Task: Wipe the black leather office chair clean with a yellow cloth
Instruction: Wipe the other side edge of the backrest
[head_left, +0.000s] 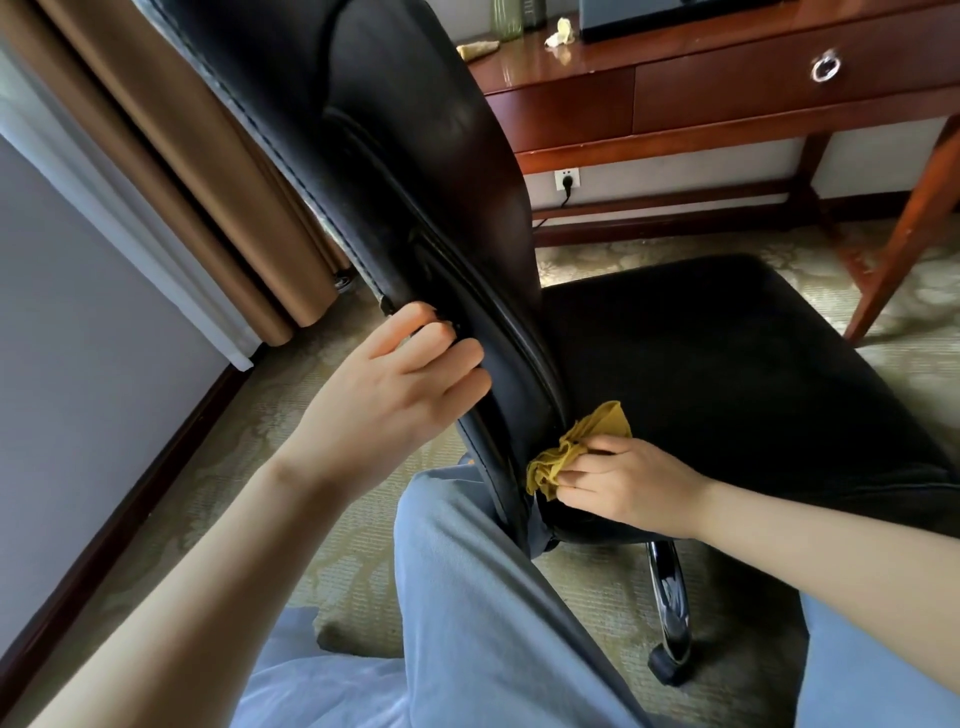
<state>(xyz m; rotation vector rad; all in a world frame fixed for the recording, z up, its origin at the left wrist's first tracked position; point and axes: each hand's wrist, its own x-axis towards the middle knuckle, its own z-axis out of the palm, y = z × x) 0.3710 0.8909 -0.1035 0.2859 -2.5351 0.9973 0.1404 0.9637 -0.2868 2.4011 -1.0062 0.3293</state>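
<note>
My left hand (402, 374) grasps the edge of the backrest of the black leather chair (415, 171), fingers curled around it. Just to the right and below, my right hand (631, 480) pinches the crumpled yellow cloth (571, 449) against the crease between backrest and seat.

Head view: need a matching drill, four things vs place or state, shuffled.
Things:
1. yellow cloth
2. left hand
3. wall socket
4. ring pull

Places or states:
A. on the desk drawer front
B. bunched in the right hand, where the backrest meets the seat
C. grips the backrest edge
D. on the wall below the desk, with a plug in it

Pairs: 1-B, 2-C, 3-D, 4-A
</note>
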